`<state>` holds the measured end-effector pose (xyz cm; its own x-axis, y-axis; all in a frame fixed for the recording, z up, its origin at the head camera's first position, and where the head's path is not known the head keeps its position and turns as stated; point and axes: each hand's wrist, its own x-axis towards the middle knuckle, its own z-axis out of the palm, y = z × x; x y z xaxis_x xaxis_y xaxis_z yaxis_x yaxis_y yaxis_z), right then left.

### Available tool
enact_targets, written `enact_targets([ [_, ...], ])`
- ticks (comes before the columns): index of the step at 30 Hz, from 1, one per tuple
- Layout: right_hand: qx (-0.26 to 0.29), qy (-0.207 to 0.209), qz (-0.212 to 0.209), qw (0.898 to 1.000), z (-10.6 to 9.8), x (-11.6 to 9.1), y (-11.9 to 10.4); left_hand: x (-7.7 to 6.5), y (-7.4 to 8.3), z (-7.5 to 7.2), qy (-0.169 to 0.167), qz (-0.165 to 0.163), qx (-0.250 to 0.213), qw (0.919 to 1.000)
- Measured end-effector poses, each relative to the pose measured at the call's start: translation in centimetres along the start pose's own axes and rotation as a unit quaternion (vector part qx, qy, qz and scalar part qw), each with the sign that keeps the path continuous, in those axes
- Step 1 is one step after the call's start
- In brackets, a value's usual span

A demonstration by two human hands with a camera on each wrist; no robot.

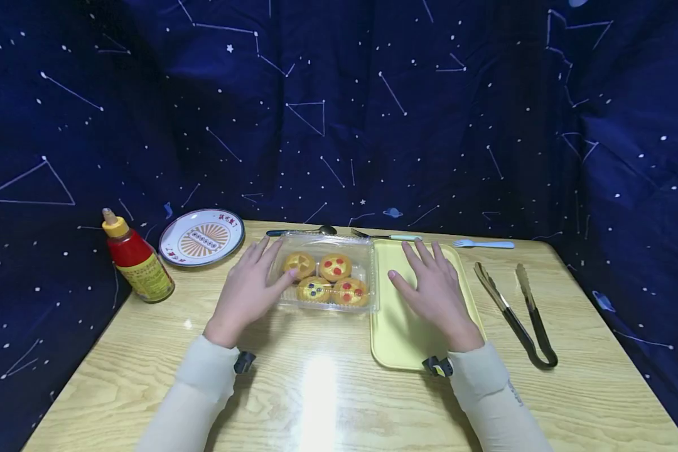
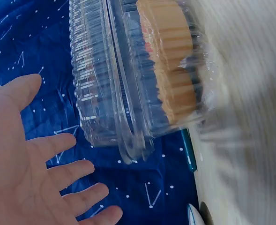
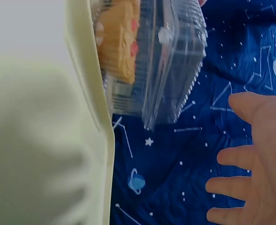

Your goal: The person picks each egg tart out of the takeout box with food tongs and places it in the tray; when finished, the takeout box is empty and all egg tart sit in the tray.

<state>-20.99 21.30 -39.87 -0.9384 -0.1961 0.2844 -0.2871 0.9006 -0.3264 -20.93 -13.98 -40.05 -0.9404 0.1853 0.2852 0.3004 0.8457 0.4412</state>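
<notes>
Left fingers point(image 2: 74, 174): were wide, empty.
Right fingers point(image 3: 229, 187): same, above tray point(image 1: 395, 342).
Clear box point(image 2: 93, 103): looked flimsy; I needed even pressure.

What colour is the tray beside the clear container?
The tray is plain pale yellow; the head view shows it best.

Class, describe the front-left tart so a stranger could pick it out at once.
On the wooden table, left of the yellow tray, sits a clear container of four tarts. In its near row, find the front-left tart. It alone has blue toppings; two others have red ones.
</notes>
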Motion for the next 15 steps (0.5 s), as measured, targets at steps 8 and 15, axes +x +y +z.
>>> enact_targets([
  [8,0.008,0.059,-0.067,0.996,0.7,0.5,-1.5,-0.7,-1.1,-0.4,0.014,-0.015,-0.055,0.9983],
  [15,0.043,0.064,-0.132,0.988,1.3,1.1,-3.7,-1.4,-1.9,-0.4,0.034,-0.038,-0.110,0.9926],
])
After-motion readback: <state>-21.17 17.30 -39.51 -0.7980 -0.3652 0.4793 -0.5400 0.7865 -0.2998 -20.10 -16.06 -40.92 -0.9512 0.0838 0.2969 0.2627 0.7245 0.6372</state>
